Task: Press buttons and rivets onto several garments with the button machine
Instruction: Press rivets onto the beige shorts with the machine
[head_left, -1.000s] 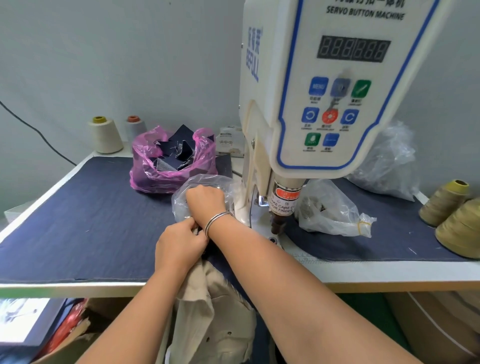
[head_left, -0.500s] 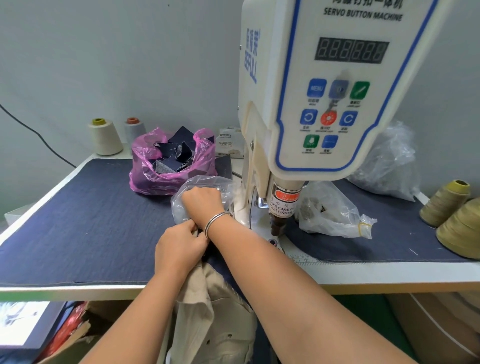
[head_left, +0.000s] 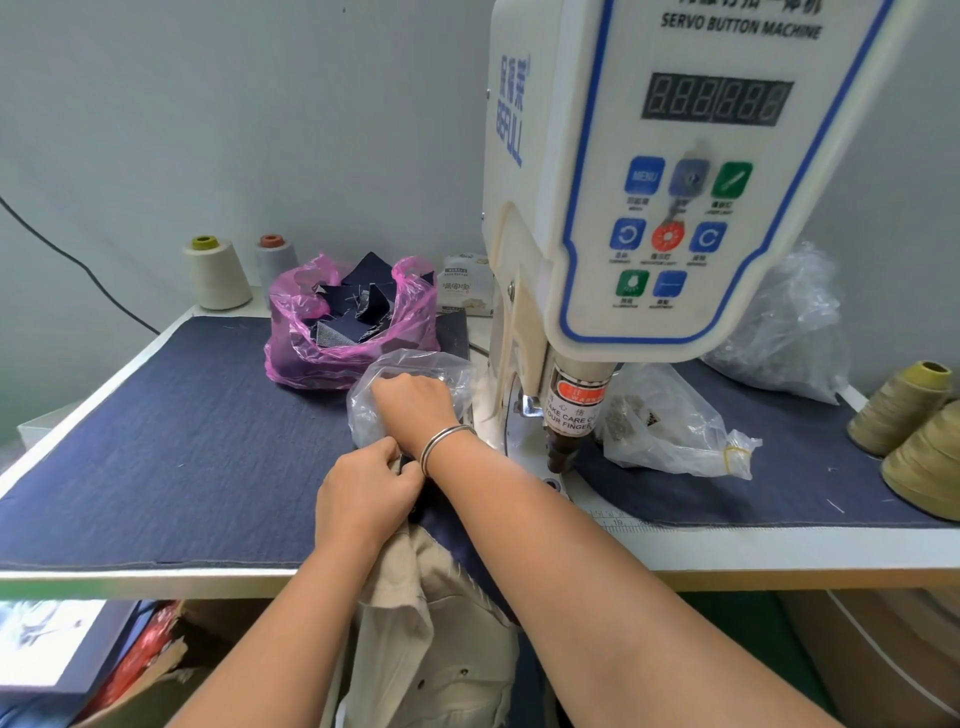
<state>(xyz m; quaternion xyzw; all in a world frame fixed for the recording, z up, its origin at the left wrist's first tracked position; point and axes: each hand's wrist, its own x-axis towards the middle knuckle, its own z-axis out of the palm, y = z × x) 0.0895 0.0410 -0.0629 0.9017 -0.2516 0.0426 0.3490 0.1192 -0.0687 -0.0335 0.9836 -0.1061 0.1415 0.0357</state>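
On the denim-covered table, just left of the button machine, the right hand reaches into a clear plastic bag. Knuckles face up, fingers dip into the bag mouth; fingertips are hidden, so I cannot tell whether a button or rivet is pinched yet. A bangle sits on that wrist.

Left hand rests at the table's near edge, fingers curled tight around a bunch of fabric: the beige garment, whose bulk hangs below the table edge toward the lap. Some dark cloth seems gathered in with it; the boundary is unclear.

Step in hand, by my reading: fetching hardware from the bag while the other hand keeps the garment ready. Nothing lies under the machine's press head; the garment is not yet at the die.

Next move likely calls for: drawing out one piece, seating it at the die, then sliding the marked spot of the garment flat beneath the head. The warning label on the ram suggests fingers should be withdrawn before actuation.

Also present: a second clear bag with metal parts right of the head, a pink bag of denim scraps behind, thread cones at far right.
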